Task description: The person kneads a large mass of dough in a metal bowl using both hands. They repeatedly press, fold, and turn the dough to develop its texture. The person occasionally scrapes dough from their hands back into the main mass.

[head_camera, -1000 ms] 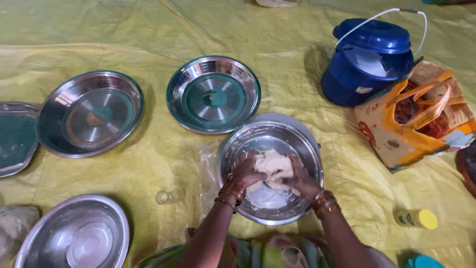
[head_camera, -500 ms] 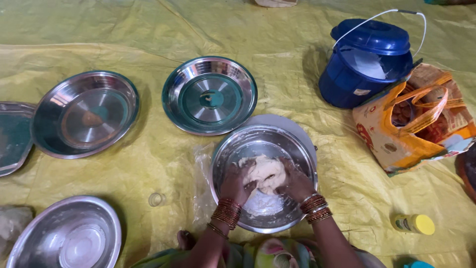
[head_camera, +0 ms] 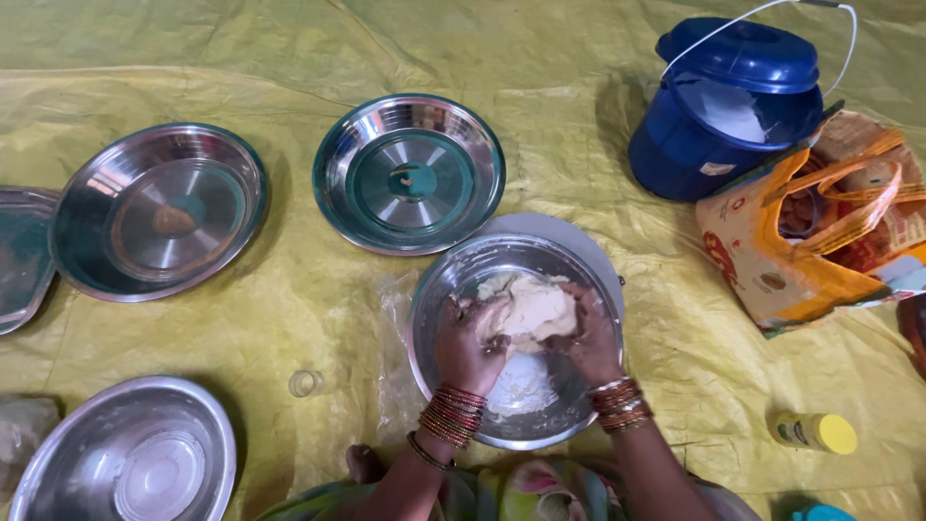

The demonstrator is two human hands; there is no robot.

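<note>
A steel bowl (head_camera: 439,289) sits on the yellow sheet in front of me, with a pale lump of dough (head_camera: 531,309) and loose flour inside it. My left hand (head_camera: 468,347) presses into the dough's left side, fingers curled around it. On the right side my right hand (head_camera: 588,338) grips the same lump. Both wrists carry stacks of bangles. The bowl rests on a round steel plate (head_camera: 588,246) whose rim shows behind it.
Empty steel plates lie at the back middle (head_camera: 410,174), back left (head_camera: 159,212), far left edge (head_camera: 19,256) and front left (head_camera: 125,453). A blue lidded pail (head_camera: 728,106) and an orange printed bag (head_camera: 820,232) stand at right. A small yellow-capped bottle (head_camera: 815,432) lies front right.
Both hands have shifted on the dough, gathering it from the sides and pushing it toward the bowl's far half. The view has drifted slightly.
</note>
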